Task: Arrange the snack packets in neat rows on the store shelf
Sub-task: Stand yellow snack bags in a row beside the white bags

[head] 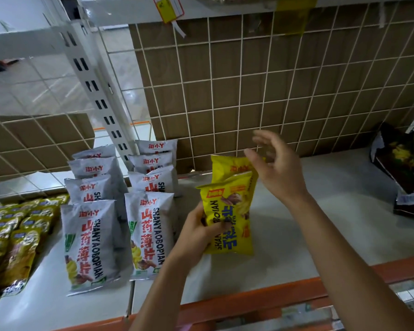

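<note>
Left hand (198, 231) grips the front yellow packet (227, 211) by its left edge, holding it upright on the smooth white shelf (320, 223). A second yellow packet (227, 167) stands right behind it. Right hand (277, 173) hangs by that one's top corner, fingers loose and spread, holding nothing. Crinkly silver packets (89, 244) stand in two rows on the left.

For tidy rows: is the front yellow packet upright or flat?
Upright: front yellow packet stands on its bottom edge, left hand gripping it.
</note>
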